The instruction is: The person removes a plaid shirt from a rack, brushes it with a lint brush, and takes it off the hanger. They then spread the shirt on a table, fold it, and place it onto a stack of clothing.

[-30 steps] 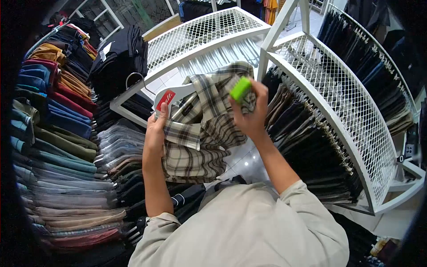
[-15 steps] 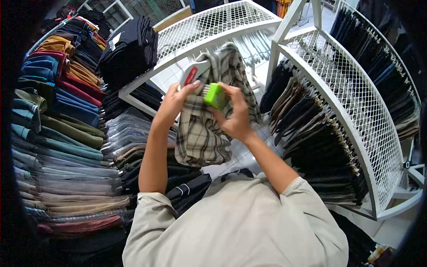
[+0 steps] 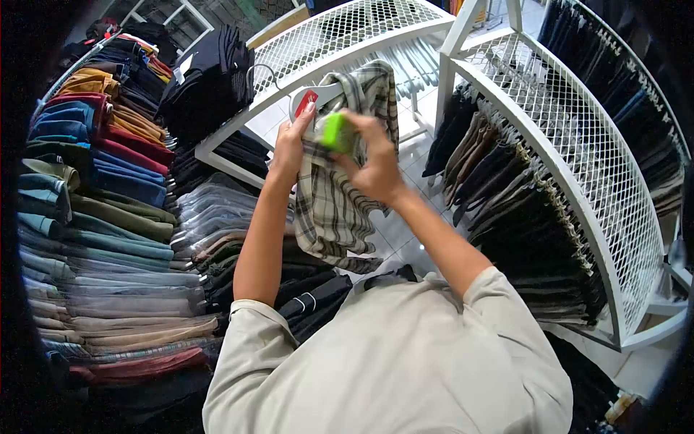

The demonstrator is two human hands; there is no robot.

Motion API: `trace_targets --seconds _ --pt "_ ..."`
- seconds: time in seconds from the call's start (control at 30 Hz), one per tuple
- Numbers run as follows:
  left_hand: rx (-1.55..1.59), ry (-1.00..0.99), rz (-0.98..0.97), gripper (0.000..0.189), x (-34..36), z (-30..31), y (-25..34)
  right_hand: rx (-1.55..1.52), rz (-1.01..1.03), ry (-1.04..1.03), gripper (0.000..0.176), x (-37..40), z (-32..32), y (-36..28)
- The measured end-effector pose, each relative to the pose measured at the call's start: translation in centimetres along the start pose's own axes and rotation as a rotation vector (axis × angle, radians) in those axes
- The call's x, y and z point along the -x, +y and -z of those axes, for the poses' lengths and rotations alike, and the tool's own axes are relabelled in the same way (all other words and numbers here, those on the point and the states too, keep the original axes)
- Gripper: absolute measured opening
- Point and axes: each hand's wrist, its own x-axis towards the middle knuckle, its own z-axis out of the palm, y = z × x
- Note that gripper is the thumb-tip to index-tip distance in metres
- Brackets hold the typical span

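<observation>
A cream-and-dark plaid shirt (image 3: 327, 206) hangs in front of me from a grey hanger (image 3: 330, 94) with a wire hook. My left hand (image 3: 291, 141) is closed around the hanger, its thumb against a red label (image 3: 306, 103) near the neck. My right hand (image 3: 376, 160), blurred by motion, grips a small bright green brush (image 3: 334, 132) close over the upper part of the shirt. Pale bristles show on the brush's left side in the earlier frame; now they are smeared.
Folded and hanging trousers (image 3: 130, 253) in many colours fill the left side. At the right stands a white mesh-topped rack (image 3: 571, 137) with dark trousers (image 3: 499, 188) below. Another white mesh rack (image 3: 361, 36) crosses the back, beside a black clothes stack (image 3: 210, 76).
The hanger has tilted, so its hook now shows at the upper left. The brush and my right hand have moved up and left over the shirt, whose lower part hangs narrower.
</observation>
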Motion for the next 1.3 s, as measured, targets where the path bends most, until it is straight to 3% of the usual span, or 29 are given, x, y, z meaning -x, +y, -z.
trace_targets --seconds 0.07,0.1,0.2,0.27,0.33,0.43,0.57,0.63,0.73,0.8,0.87,1.0,1.13,1.2,1.27,1.3 --pt "-0.097 0.085 -0.019 0.045 -0.9 0.0 -0.4 0.022 0.078 -0.022 0.067 2.1 -1.7 -2.1" --pt "0.013 0.069 -0.044 0.045 -0.7 -0.3 0.2 -0.042 0.039 -0.128 0.07 4.3 -2.2 -3.0" --pt "-0.131 0.192 -0.13 0.047 -2.3 2.4 -1.1 -0.162 -0.01 -0.584 0.076 9.6 -0.5 -4.9" --pt "-0.013 0.166 -0.085 0.048 -1.7 2.5 -0.5 -0.136 0.059 -0.537 0.074 10.3 0.3 -4.5" --pt "0.108 0.124 -0.033 0.048 -1.0 1.9 0.1 -0.11 0.147 -0.235 0.069 6.9 0.6 -3.4" --pt "0.087 0.109 -0.063 0.05 -0.7 1.3 0.2 0.07 -0.012 0.008 0.061 0.6 0.5 -1.7" --pt "-0.025 0.083 -0.161 0.053 -2.1 1.2 -0.6 -0.015 -0.114 -0.157 0.066 4.0 -2.7 2.1" --pt "-0.007 0.082 -0.186 0.055 -2.3 1.5 0.0 -0.032 -0.145 -0.573 0.069 10.6 -3.4 2.2" --pt "-0.017 0.105 -0.247 0.059 -2.6 2.3 0.5 -0.049 -0.2 -0.729 0.066 15.4 -1.6 1.5" --pt "-0.036 0.083 -0.16 0.059 -2.3 3.0 1.2 -0.061 -0.239 -0.462 0.063 14.7 0.0 1.8" --pt "-0.114 0.106 -0.114 0.055 -3.0 4.1 0.5 -0.015 -0.058 -0.171 0.061 8.8 2.2 -0.2" --pt "-0.047 0.1 -0.181 0.046 -1.4 0.9 2.0 0.009 -0.056 0.011 0.056 0.3 0.5 -0.4" --pt "-0.128 0.072 -0.232 0.042 -1.7 0.6 2.0 -0.138 0.07 -0.08 0.062 3.6 -3.7 -1.2" --pt "-0.057 0.161 -0.266 0.043 -1.7 1.1 2.3 -0.062 0.073 -0.385 0.066 10.2 -3.5 -2.5" --pt "-0.132 0.095 -0.175 0.047 -2.9 3.8 0.9 -0.04 0.12 -0.826 0.07 13.0 -2.2 -3.3" --pt "-0.068 0.107 -0.185 0.049 -2.5 3.6 0.9 -0.047 0.123 -0.827 0.07 12.7 -1.7 -3.2"
